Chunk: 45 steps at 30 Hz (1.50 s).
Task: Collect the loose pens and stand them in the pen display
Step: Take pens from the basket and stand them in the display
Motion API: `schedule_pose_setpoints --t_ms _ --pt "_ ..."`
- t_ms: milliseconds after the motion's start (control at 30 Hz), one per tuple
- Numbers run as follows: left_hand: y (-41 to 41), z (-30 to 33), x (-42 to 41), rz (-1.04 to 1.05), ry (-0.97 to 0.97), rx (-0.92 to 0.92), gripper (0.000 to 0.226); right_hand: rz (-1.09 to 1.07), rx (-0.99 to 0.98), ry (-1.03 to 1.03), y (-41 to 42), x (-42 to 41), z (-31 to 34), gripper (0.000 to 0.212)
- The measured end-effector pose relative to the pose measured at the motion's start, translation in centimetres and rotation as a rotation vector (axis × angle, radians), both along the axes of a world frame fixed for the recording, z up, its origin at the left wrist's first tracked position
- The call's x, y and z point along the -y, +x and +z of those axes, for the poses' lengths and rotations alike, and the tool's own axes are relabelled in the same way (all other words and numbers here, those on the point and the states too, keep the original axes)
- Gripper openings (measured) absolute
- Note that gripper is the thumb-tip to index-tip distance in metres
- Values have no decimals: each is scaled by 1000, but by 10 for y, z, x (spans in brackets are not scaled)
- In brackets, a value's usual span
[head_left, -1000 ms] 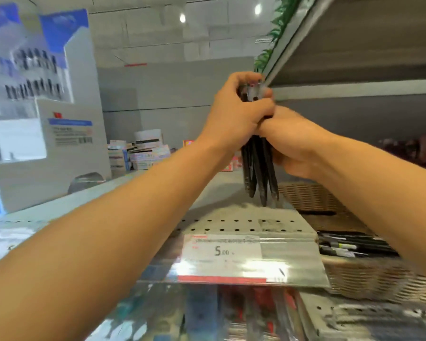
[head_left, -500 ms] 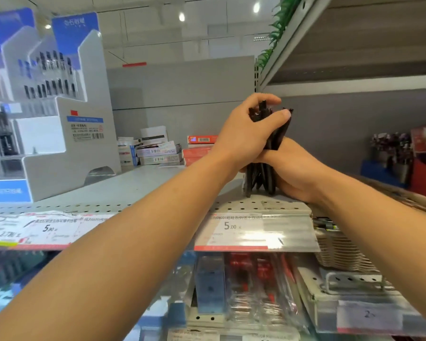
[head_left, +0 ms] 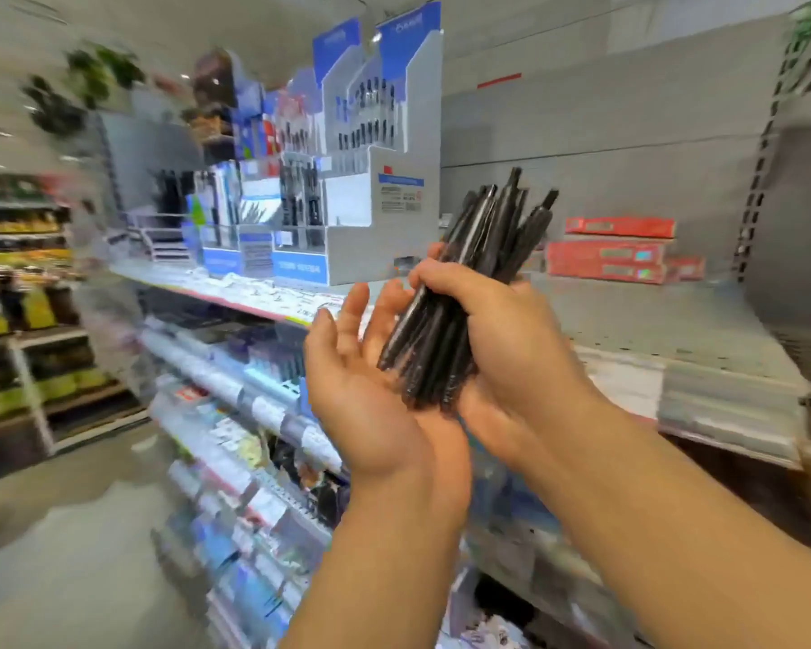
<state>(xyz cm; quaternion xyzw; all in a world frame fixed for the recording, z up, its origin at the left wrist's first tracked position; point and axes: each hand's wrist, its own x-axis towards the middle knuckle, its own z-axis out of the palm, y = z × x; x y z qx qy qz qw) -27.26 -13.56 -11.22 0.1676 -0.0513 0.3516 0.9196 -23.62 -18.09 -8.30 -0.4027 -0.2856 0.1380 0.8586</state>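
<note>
Since half a second ago the view has swung left, so the pen display (head_left: 375, 180) that stood at the frame's far left now rises at 12 o'clock of the hands, and the left hand (head_left: 371, 377) has let go of the top of the bundle of black pens (head_left: 460, 297) and dropped beneath it

The pens are slim, dark and glossy, a dozen or more (blur forbids a count), packed side by side and tilted, their upper ends fanning toward 1 o'clock and their lower ends pointing toward 7 o'clock. The right hand (head_left: 502, 339) grips the bundle around its middle, fingers curled over the front and thumb side toward the camera. The left hand lies palm up with straight, relaxed fingers spread toward 12 o'clock, holding nothing; the pens' lower ends sit just over its palm, whether touching I cannot tell. Both forearms reach in from 6 o'clock.

The display is a white and blue stepped stand on the grey metal shelf (head_left: 651, 330), with rows of dark pens upright in its tiers. Red flat boxes (head_left: 614, 250) are stacked on the same shelf at 2 o'clock of the bundle
</note>
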Motion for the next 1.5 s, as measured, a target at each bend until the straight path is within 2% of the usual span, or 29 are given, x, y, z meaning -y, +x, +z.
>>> schedule_pose_setpoints --t_ms 133,200,300,467,633,733,800,900,1000,1133,1233,1333,1500 --pt "-34 -25 -70 194 -108 -141 40 200 -30 -57 -29 -76 -50 35" --pt "-50 -43 -104 244 -79 -184 38 292 -86 -65 -41 -115 -67 30" --pt "-80 -61 -160 256 54 -256 31 385 -122 -157 -56 -173 -87 13" --pt "-135 -80 -275 386 262 -602 32 469 -12 -352 -83 -280 -113 17" --pt "-167 -75 -379 591 551 -811 24 458 116 -416 -106 -381 -115 14" --pt "-175 -63 -433 603 716 -915 17 447 165 -420 -104 -432 -110 17" --pt "-171 -54 -466 586 788 -961 15 446 190 -423 -98 -460 -104 6" --pt "-150 -42 -507 573 833 -964 14 448 185 -413 -73 -497 -93 21" --pt "-111 -31 -541 580 869 -907 11 387 242 -423 -34 -525 -80 11" --pt "-46 -19 -584 593 881 -799 9 283 350 -426 28 -562 -61 24" --pt "7 -5 -620 642 901 -724 14 174 388 -403 75 -595 -45 8" --pt "56 20 -656 593 872 -693 19 104 384 -397 120 -628 -23 9" --pt "121 60 -721 567 896 -628 7 -82 432 -453 169 -683 19 9"
